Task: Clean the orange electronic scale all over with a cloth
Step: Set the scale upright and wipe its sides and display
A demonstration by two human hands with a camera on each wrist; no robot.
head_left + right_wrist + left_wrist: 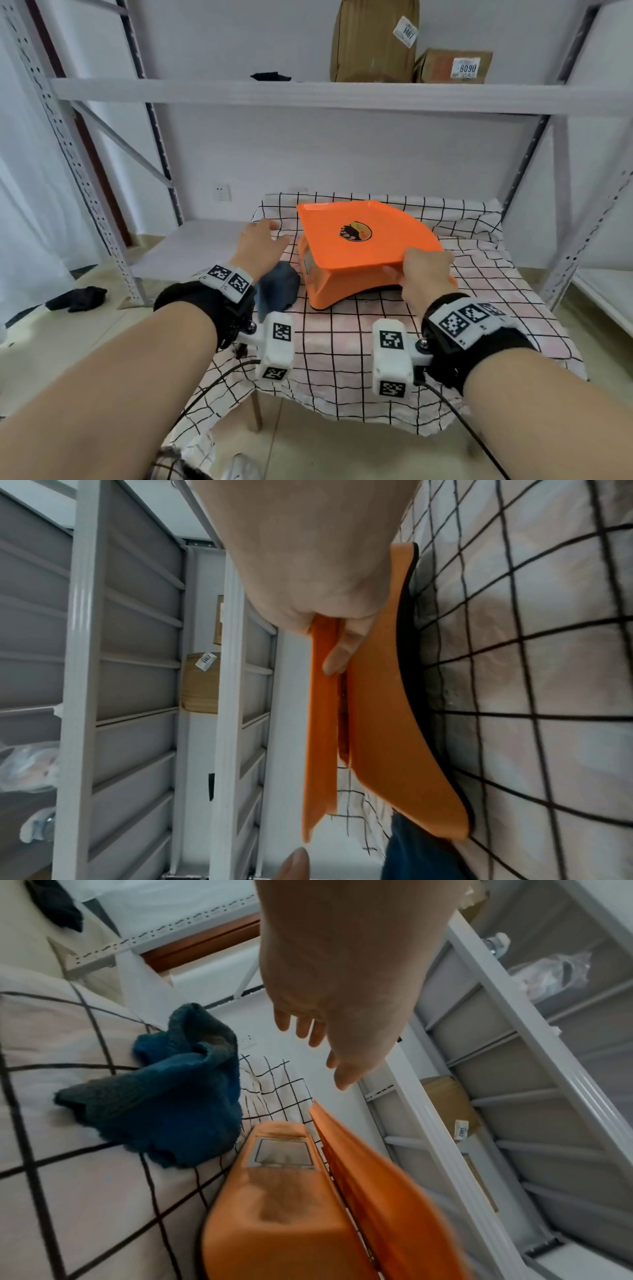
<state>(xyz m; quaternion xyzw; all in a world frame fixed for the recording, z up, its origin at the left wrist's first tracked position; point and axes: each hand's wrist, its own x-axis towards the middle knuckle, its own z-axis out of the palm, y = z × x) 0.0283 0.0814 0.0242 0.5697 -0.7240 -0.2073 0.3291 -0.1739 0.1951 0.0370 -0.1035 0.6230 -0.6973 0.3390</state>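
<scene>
The orange scale (346,274) stands on a checked tablecloth (342,359), its display (284,1152) facing left. Its orange pan (363,236) sits on top, tilted. My right hand (426,274) pinches the pan's near right edge (323,696), thumb on top and fingers (339,653) underneath. My left hand (262,243) hovers open to the left of the scale, fingers (308,1031) spread and holding nothing. A crumpled blue cloth (277,289) lies on the tablecloth beside the scale's left side, below my left hand (329,1001). The cloth (164,1096) is untouched.
A grey metal shelving rack (308,96) surrounds the table, its upper shelf holding two cardboard parcels (373,41) and a small dark item (270,77). A low white shelf (191,246) adjoins the table's left. A dark rag (78,298) lies on the floor.
</scene>
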